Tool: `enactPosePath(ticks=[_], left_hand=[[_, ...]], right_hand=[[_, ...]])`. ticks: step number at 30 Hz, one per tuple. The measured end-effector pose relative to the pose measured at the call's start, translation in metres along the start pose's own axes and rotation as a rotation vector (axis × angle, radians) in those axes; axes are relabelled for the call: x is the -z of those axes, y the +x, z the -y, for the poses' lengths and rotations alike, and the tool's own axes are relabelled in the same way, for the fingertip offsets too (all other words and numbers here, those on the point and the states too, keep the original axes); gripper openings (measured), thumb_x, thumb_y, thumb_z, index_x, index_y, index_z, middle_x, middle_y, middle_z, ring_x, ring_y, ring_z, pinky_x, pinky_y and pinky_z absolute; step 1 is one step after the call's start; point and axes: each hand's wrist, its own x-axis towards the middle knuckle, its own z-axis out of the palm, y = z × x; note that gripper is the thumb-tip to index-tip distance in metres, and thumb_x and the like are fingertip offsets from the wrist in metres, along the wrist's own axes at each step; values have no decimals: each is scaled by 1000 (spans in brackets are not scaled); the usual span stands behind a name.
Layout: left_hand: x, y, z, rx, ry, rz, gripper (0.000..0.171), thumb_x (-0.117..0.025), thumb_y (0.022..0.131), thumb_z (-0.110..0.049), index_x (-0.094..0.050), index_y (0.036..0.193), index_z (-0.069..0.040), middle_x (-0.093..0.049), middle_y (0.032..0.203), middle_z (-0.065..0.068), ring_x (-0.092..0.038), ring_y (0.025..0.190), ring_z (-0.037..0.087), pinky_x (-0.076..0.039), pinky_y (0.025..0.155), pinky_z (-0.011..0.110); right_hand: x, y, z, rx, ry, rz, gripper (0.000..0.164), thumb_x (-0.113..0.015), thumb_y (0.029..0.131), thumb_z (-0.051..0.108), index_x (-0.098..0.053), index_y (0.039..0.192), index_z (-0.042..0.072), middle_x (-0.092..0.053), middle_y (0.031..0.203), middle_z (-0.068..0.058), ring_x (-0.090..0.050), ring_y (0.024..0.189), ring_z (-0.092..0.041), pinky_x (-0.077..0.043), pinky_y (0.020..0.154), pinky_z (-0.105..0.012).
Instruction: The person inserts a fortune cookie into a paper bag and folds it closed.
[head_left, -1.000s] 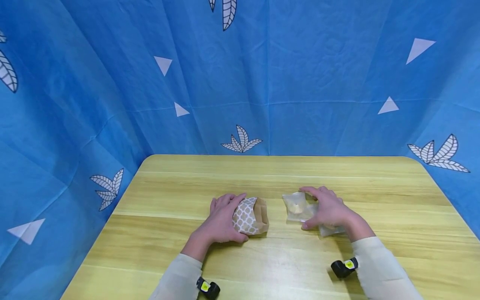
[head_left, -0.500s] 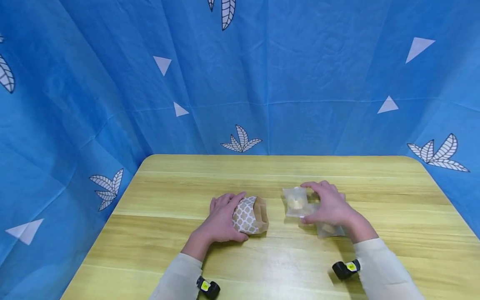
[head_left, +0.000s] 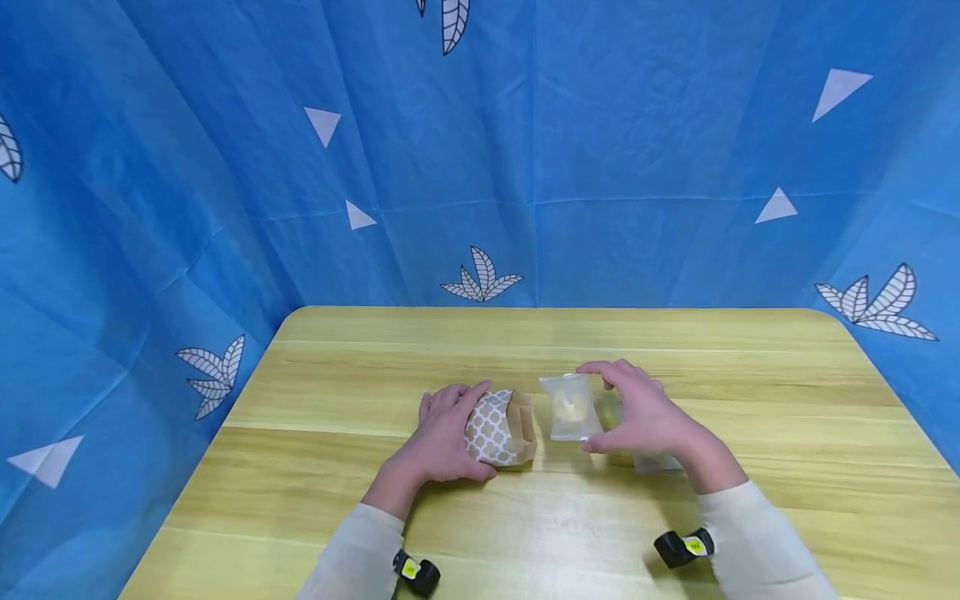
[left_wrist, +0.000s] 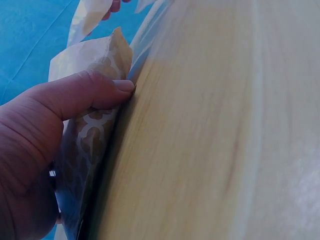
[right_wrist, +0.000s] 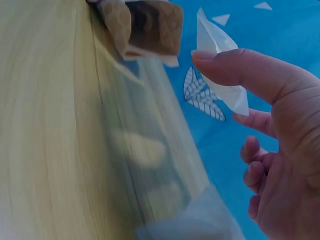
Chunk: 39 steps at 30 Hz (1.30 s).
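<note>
My left hand holds a brown paper bag with a white lattice print on the table. Its mouth gapes toward the right, as the right wrist view of the bag shows. Between thumb and index finger, my right hand pinches a small translucent packet by its edges, with a pale round piece inside. That packet is lifted off the table, a short way from the bag's mouth. Another translucent packet lies under the right hand, mostly hidden by it.
The wooden table ends at the back against a blue curtain with leaf and triangle prints. Black wrist cameras are strapped to both sleeves.
My right hand has raised the packet and carried it left toward the paper bag. The other packet stays behind. My left hand and the bag have kept their place.
</note>
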Motion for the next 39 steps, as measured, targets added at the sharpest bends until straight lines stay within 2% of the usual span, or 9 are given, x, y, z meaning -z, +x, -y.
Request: enactPosePath(ticks=[9, 15, 20, 26, 31, 39], left_hand=[[1, -1, -1, -12, -1, -5, 124, -92, 54, -46, -30, 158, -22, -40, 143, 8, -32, 135, 26, -8, 113, 60], [2, -1, -2, -11, 5, -6, 124, -93, 54, -46, -30, 158, -22, -40, 143, 8, -32, 135, 26, -7, 113, 61], [2, -1, -2, -17, 6, -11, 124, -92, 54, -46, -30, 158, -22, -40, 143, 8, -32, 135, 26, -6, 113, 62], [2, -1, -2, -23, 7, -11, 123, -92, 54, -47, -31, 158, -21, -40, 144, 9, -31, 135, 27, -7, 112, 63], [1, -1, -2, -16, 17, -4, 124, -92, 54, -47, -30, 158, -23, -40, 144, 7, -31, 136, 26, -6, 113, 62], [2, -1, -1, -15, 14, -4, 124, -93, 54, -47, -30, 158, -24, -39, 144, 6, -31, 136, 26, -6, 113, 61]], right_hand=[[-12, 3, 17, 51, 8, 38, 95, -95, 56, 34, -53, 139, 21, -53, 114, 2, -50, 106, -26, -38, 88, -53], [-23, 6, 20, 61, 28, 66, 94, -95, 56, 32, -54, 139, 16, -54, 115, 2, -50, 105, -27, -42, 86, -49], [-29, 9, 19, 50, 2, 83, 91, -94, 58, 35, -54, 138, 18, -54, 117, 0, -52, 107, -27, -41, 91, -53], [-36, 13, 18, 41, -62, 70, 93, -92, 57, 40, -54, 139, 17, -55, 114, 0, -52, 103, -24, -39, 90, -56], [-40, 16, 22, 28, -133, 36, 96, -92, 56, 45, -53, 139, 16, -56, 117, -2, -52, 109, -25, -40, 92, -56], [-41, 15, 27, 14, -205, -7, 101, -93, 52, 44, -53, 139, 14, -56, 118, -4, -51, 112, -28, -40, 89, -52]])
